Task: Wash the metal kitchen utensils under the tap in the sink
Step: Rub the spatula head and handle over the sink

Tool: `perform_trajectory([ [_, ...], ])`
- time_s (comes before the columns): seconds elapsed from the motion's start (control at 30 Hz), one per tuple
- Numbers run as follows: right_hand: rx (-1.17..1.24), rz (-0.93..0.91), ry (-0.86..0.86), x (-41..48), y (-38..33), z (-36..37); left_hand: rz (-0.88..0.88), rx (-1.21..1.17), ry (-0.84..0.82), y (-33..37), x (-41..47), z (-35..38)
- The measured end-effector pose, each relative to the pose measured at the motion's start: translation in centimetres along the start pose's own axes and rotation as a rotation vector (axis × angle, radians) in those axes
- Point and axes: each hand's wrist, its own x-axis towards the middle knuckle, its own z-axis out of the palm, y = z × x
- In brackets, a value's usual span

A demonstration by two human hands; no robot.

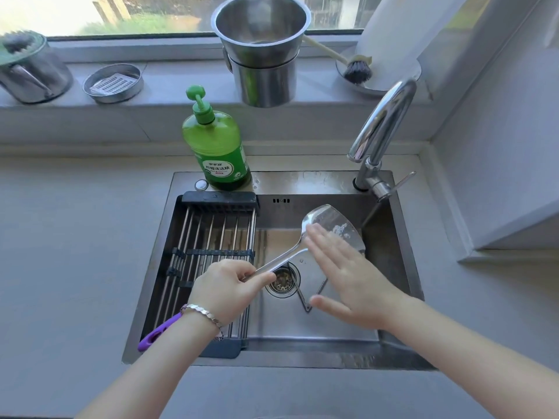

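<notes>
A metal spatula (328, 220) is held over the steel sink (402, 237), its broad blade under the curved tap (382, 122). Water splashes on the blade. My left hand (228, 284) is shut on the spatula's handle, just left of the drain (282, 281). My right hand (348, 273) lies flat with fingers spread, fingertips touching the blade's lower face. A thin bent metal utensil (305, 300) rests on the sink floor beneath my right hand, partly hidden. A purple-handled tool (158, 332) lies on the drying rack, its head hidden by my left wrist.
A roll-up drying rack (208, 237) covers the sink's left half. A green soap bottle (216, 146) stands on the back rim. On the windowsill sit stacked steel pots (263, 49), a dish brush (357, 69), a small dish with a grater (113, 83) and a lidded container (30, 71).
</notes>
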Motion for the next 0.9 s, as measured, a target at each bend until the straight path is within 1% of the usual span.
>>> perform_trajectory([
  [0.03,-0.023,-0.012,0.005,-0.1,0.1,0.2,-0.009,-0.008,0.002,-0.1,-0.1,0.1],
  [0.13,0.045,0.160,0.046,0.1,1.2,-0.1,-0.018,-0.036,0.017,-0.1,-0.1,0.2],
  [0.17,0.044,0.167,0.048,0.2,0.9,-0.1,-0.015,-0.036,0.020,0.0,-0.1,0.2],
  [0.27,-0.033,0.055,0.057,0.3,-0.5,0.6,-0.020,-0.039,0.006,0.1,0.0,0.2],
  [0.3,-0.029,0.066,0.068,0.3,-0.4,0.6,-0.022,-0.051,0.001,0.1,0.0,0.2],
  [0.4,0.031,0.215,0.104,0.3,0.4,0.0,-0.011,-0.080,0.016,0.1,0.0,0.3],
  [0.53,-0.023,0.107,0.088,0.5,-1.6,0.6,-0.055,-0.127,0.007,0.2,-0.1,0.5],
  [0.57,-0.014,0.134,0.117,0.6,-1.3,0.7,-0.064,-0.141,0.006,0.2,-0.1,0.6],
  [0.63,0.059,0.281,0.173,0.5,-0.5,0.6,-0.067,-0.158,0.005,0.3,-0.1,0.6],
  [0.67,0.069,0.313,0.182,0.4,-0.5,0.4,-0.066,-0.162,0.006,0.3,-0.1,0.7],
  [0.8,-0.019,0.163,0.111,0.2,-2.0,0.9,-0.098,-0.199,-0.013,0.6,-0.1,0.7],
  [0.83,-0.017,0.179,0.129,0.3,-1.6,0.8,-0.103,-0.213,-0.014,0.6,-0.1,0.7],
  [0.9,0.038,0.300,0.188,0.4,-0.6,0.5,-0.109,-0.222,-0.014,0.7,-0.1,0.6],
])
